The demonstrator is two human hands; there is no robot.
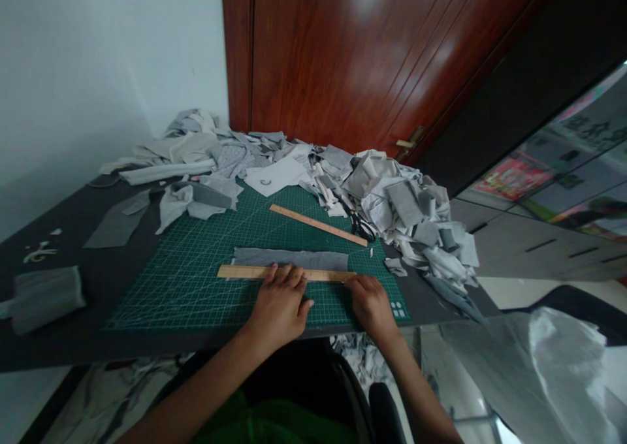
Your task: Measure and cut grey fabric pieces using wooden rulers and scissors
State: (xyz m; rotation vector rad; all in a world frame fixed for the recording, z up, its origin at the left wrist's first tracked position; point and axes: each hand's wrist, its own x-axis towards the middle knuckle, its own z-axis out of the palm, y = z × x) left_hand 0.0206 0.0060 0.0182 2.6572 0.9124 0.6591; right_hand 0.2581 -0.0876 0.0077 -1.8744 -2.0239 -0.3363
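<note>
A wooden ruler [240, 271] lies along the near edge of a grey strip of fabric [313, 260] on a green cutting mat [196, 254]. With its fingers laid flat and its thumb apart, my left hand [281, 303] presses on the middle of the ruler. My right hand [369, 300] rests at the ruler's right end, its fingers closed and pressed together. Whatever they hold, if anything, is too small to make out. A second wooden ruler [318, 224] lies slanted farther back on the mat. Black-handled scissors [361, 225] lie beside its right end.
Heaps of grey and white fabric scraps [386, 189] line the back and right of the dark table [53, 228]. Folded grey cloth [49, 297] lies at the left. A wooden door [333, 59] stands behind. Clear plastic sheeting [553, 359] is at the right.
</note>
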